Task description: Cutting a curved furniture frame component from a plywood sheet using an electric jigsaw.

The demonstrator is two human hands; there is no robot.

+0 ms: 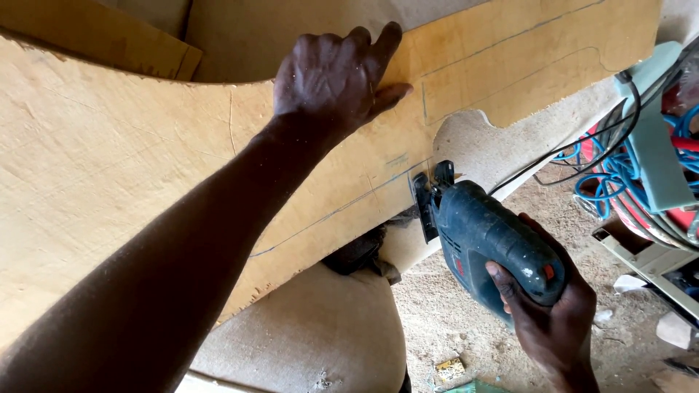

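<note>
Free room is on the sawdust floor below the plywood sheet, btw the padded seat and the cable pile. The left hand w/ its forearm blocks the sheet's middle; the jigsaw blocks its cut edge.

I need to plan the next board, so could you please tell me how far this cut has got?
Done: a curved notch is sawn from the pale plywood sheet. In hand: left hand presses it; right hand holds the dark green jigsaw at the edge. Left: the pencil line is uncut.
</note>
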